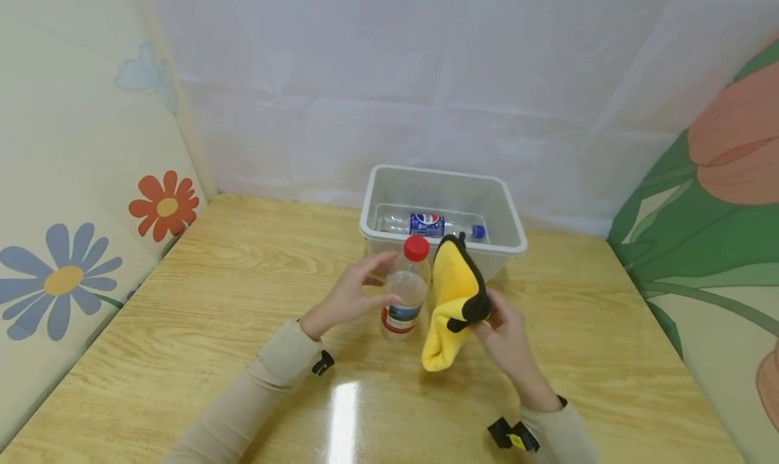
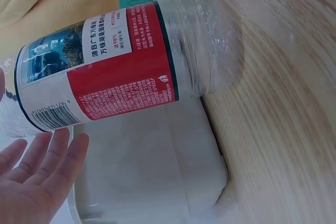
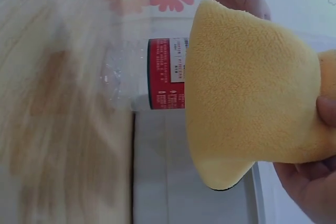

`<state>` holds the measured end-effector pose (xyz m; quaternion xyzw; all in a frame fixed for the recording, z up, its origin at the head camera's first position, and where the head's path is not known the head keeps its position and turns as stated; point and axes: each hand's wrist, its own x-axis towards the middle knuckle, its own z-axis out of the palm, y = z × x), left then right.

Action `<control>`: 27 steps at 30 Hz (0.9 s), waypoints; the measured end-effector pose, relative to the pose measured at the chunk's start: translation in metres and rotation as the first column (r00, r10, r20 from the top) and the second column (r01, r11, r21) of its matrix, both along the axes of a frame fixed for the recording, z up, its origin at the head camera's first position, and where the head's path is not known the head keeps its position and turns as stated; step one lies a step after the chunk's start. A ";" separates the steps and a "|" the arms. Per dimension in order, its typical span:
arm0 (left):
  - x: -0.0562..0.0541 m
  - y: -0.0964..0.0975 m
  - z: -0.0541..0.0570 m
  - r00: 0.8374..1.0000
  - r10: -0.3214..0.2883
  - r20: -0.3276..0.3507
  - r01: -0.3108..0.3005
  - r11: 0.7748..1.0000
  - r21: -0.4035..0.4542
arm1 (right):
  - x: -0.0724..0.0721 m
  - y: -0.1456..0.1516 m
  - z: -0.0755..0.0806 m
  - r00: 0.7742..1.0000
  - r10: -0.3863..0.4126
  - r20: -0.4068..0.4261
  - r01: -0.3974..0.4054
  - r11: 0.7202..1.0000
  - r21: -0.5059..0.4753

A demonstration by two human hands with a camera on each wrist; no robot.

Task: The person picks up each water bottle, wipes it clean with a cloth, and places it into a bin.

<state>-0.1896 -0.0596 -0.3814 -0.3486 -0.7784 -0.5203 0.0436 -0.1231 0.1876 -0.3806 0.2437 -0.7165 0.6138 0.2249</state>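
Observation:
A clear plastic bottle (image 1: 406,291) with a red cap and a red-and-white label stands upright on the table. Beside it is my left hand (image 1: 356,291), thumb and fingers spread around its left side. In the left wrist view the fairly straight fingers (image 2: 68,156) lie close to the bottle (image 2: 115,66); whether they touch it I cannot tell. My right hand (image 1: 506,332) pinches a yellow cloth (image 1: 453,295) with black edging, folded and hanging just right of the bottle. In the right wrist view the cloth (image 3: 252,87) hides the bottle's upper part.
Behind the bottle is a white plastic bin (image 1: 517,230), and a clear bottle with a blue Pepsi label (image 1: 427,224) lies inside it. The wooden table (image 1: 243,261) meets a white sheet at the back. Flower-patterned panels (image 1: 61,180) flank both sides.

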 end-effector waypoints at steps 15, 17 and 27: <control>-0.005 -0.001 -0.002 1.000 -0.017 0.023 0.017 1.000 0.011 | -0.007 -0.001 0.022 0.973 0.118 -0.198 -0.132 0.989 -0.061; -0.005 -0.002 -0.003 1.000 -0.019 0.022 0.018 1.000 0.010 | -0.007 -0.002 0.025 0.967 0.127 -0.219 -0.141 0.989 -0.052; -0.004 -0.002 -0.001 1.000 -0.022 0.008 0.022 1.000 0.001 | -0.012 -0.007 0.031 0.950 0.169 -0.264 -0.183 0.983 -0.030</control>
